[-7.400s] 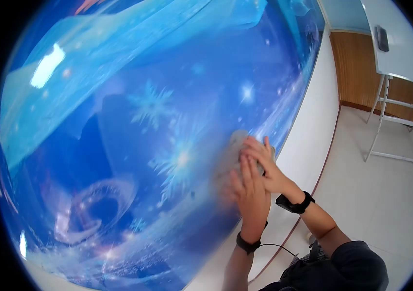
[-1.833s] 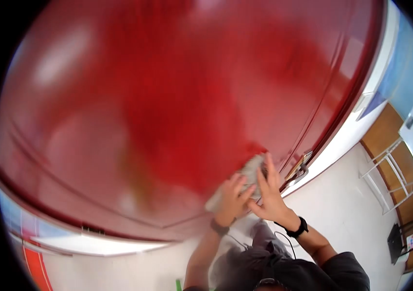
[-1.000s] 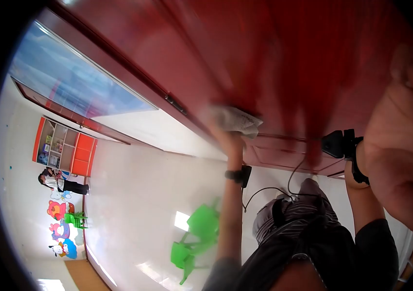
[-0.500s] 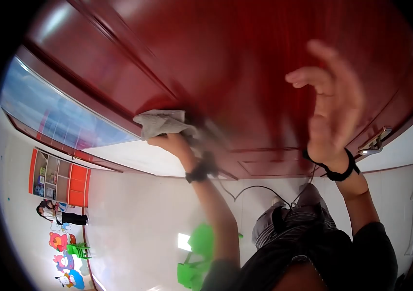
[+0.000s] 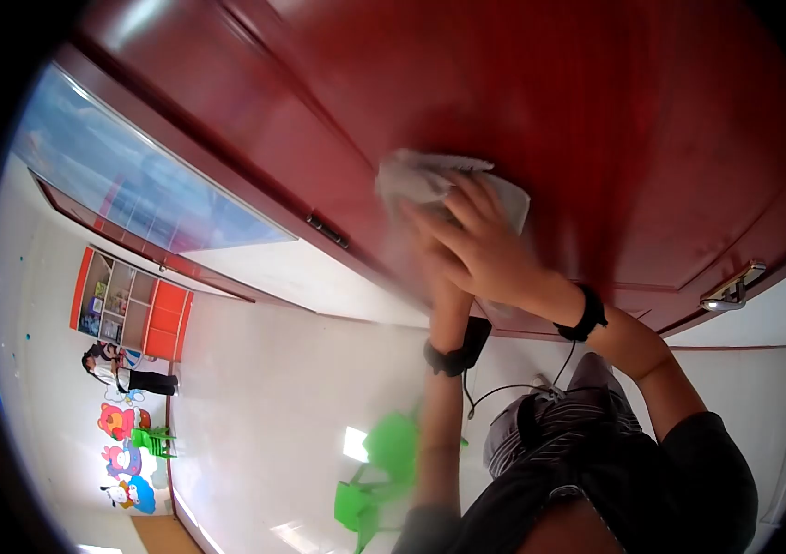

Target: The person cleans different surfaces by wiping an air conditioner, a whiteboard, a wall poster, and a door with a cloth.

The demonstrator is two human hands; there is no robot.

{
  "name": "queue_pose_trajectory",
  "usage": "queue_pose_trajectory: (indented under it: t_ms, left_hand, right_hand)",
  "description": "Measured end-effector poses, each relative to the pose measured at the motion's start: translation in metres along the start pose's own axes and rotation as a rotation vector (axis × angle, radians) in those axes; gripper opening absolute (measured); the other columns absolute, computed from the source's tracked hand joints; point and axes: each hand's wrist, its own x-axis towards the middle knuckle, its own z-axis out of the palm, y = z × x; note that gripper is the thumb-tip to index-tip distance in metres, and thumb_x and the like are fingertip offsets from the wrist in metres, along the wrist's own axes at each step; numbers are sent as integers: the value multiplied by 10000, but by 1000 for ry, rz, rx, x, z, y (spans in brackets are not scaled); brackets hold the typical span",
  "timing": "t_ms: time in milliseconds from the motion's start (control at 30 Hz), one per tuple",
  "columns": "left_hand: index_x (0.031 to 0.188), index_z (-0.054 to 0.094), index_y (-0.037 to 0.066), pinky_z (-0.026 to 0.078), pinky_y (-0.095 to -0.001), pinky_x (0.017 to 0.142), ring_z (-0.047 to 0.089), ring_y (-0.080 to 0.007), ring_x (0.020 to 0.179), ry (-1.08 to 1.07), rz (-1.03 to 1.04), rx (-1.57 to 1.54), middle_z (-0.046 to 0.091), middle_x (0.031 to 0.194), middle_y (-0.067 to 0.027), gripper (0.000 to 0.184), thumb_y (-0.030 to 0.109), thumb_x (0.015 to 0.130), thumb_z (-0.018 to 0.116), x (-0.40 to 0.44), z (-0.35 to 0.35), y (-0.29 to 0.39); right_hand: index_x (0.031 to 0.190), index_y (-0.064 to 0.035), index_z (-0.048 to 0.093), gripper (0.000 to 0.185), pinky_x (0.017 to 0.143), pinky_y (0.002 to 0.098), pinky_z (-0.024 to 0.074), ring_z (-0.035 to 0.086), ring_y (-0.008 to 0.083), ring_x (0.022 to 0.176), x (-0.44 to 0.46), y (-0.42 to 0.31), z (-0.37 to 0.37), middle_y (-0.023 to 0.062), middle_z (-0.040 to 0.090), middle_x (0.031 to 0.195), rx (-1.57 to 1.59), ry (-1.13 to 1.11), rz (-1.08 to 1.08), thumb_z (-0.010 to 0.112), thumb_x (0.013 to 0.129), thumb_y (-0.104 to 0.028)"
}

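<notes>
A grey cloth point(image 5: 508, 196) lies bunched against the red-brown wooden door point(image 5: 541, 83). My left hand point(image 5: 428, 242) is blurred and partly covered by the other hand, with the cloth in its grasp against the panel. Over it lies my right hand point(image 5: 490, 249), its fingers stretched out across the cloth and slightly apart. Black bands circle both wrists, and a dark cable hangs below them.
A metal door handle point(image 5: 733, 288) sits at the right, and a dark hinge point(image 5: 326, 231) at the left edge. Green chairs point(image 5: 388, 452) stand on the pale floor. Far left, a person point(image 5: 125, 374) is near an orange-red shelf unit point(image 5: 167, 319).
My left hand has moved right with the cloth, away from the door's hinge edge. My right hand, raised and apart before, has come left and down onto the cloth.
</notes>
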Motion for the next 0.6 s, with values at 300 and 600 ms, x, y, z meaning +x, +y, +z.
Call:
queue_pose_trajectory:
  t_ms: [300, 600]
  left_hand:
    - [1243, 333, -31, 396, -371, 828, 483, -313, 925, -82, 216, -245, 435, 1137, -222, 508, 179, 814, 504, 6, 115, 59]
    - [1203, 458, 41, 347, -399, 849, 426, -324, 987, -336, 700, 29, 372, 1239, -191, 419, 114, 791, 480, -68, 256, 88]
  right_hand:
    - [1108, -72, 549, 439, 952, 435, 277, 392, 337, 1099, -13, 31, -132, 164, 447, 1158, -268, 570, 186, 613, 678, -130]
    - [1277, 18, 346, 538, 990, 353, 273, 359, 307, 1198, -139, 76, -241, 191, 380, 1281, -560, 588, 638, 543, 787, -86]
